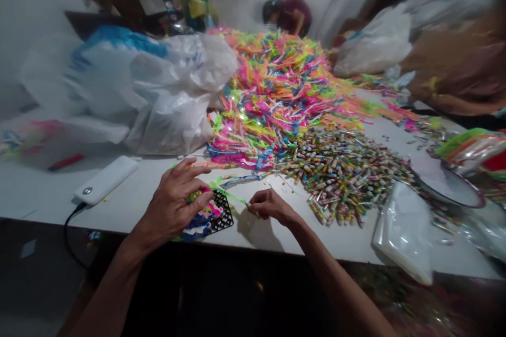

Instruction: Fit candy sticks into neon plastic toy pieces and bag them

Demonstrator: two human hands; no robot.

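Observation:
My left hand (174, 200) rests on a bundle of colourful strips (200, 218) lying on a small black mesh tray (222, 214) at the table's near edge, fingers curled over the bundle. My right hand (271, 205) is pinched shut on a thin pale green strip (233, 197) that runs left toward the tray. Just beyond both hands spreads a big heap of neon plastic strips (276, 89). To its right lies a pile of small printed rolls (340, 168).
A white power bank (105, 179) with a black cable lies left of my hands. Large white plastic bags (158, 89) stand behind it. Clear bags (403, 226) and a round sieve-like dish (446, 181) sit right. Another person (288, 13) is at the far end.

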